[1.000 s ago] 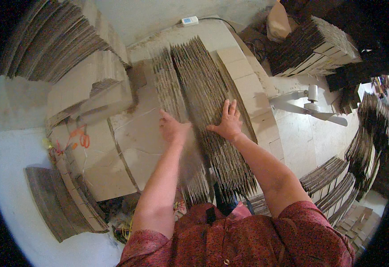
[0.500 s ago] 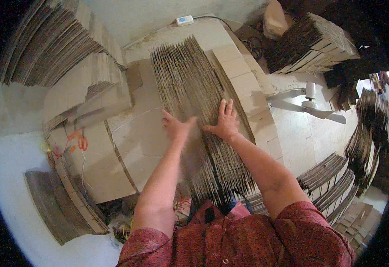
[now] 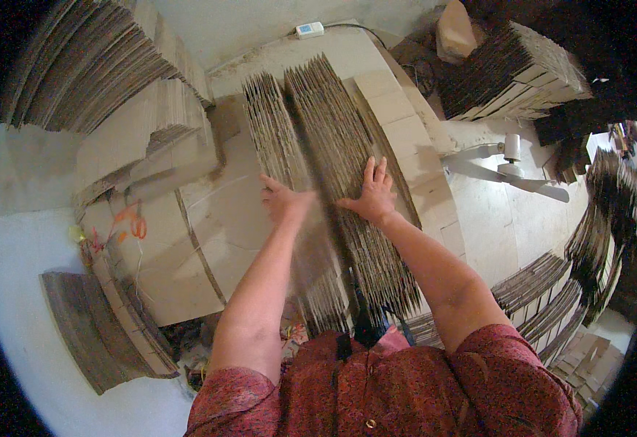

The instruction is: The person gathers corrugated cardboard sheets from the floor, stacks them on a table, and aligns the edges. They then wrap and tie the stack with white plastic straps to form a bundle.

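Note:
A long row of flat cardboard sheets stands on edge [image 3: 333,124] straight ahead of me. A dark gap splits the row into a thin left bundle [image 3: 271,131] and a thicker right bundle. My left hand [image 3: 283,200] is blurred and presses against the right face of the thin bundle, at the gap. My right hand [image 3: 371,195] lies flat, fingers spread, on top of the thicker bundle's edges. Neither hand encloses anything.
Big stacks of folded cardboard [image 3: 114,80] rise at the left, with orange-handled scissors [image 3: 130,226] on a flat sheet below them. More stacks [image 3: 512,69] stand at the upper right and lower right. A white fan [image 3: 512,164] lies at the right. A white power strip [image 3: 310,30] sits at the far wall.
The gap in the row has opened and the thin bundle now stands apart at the left. My left hand has shifted slightly; my right hand stays flat on the sheets.

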Demonstrator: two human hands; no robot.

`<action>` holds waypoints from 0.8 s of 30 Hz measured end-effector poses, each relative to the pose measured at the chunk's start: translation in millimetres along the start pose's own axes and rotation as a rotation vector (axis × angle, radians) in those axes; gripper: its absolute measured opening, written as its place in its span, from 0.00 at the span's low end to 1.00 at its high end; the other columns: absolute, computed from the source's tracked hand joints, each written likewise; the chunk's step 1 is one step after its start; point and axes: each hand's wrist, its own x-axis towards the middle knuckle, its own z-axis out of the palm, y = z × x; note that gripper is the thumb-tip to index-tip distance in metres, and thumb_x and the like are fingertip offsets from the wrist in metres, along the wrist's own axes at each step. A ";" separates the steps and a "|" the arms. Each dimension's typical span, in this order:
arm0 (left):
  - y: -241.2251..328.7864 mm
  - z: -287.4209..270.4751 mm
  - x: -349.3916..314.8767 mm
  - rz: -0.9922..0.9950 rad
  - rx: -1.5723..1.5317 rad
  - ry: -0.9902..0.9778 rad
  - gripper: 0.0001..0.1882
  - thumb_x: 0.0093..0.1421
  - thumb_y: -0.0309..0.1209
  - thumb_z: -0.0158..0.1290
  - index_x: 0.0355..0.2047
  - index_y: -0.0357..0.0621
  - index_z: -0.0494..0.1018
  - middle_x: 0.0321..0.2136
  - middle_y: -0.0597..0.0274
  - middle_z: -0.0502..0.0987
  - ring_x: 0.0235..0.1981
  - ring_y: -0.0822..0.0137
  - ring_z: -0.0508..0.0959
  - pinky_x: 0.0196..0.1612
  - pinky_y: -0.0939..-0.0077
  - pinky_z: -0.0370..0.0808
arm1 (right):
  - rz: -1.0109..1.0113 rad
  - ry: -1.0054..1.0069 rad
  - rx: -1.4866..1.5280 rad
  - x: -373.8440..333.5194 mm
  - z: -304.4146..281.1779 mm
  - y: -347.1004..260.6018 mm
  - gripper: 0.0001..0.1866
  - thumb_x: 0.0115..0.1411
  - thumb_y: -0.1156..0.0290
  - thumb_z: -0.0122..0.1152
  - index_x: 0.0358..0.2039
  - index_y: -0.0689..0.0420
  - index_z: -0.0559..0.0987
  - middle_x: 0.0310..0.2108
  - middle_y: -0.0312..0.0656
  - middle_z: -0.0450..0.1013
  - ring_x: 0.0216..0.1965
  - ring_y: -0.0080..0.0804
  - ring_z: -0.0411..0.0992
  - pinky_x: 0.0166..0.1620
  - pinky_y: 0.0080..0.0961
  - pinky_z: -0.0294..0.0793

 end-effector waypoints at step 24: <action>-22.6 26.9 -18.3 0.236 -0.008 0.088 0.58 0.38 0.46 0.62 0.60 0.32 0.39 0.53 0.36 0.57 0.55 0.45 0.59 0.54 0.60 0.62 | -0.133 0.161 0.067 0.6 32.7 3.0 0.66 0.33 0.42 0.68 0.62 0.60 0.38 0.62 0.58 0.36 0.57 0.59 0.51 0.54 0.46 0.60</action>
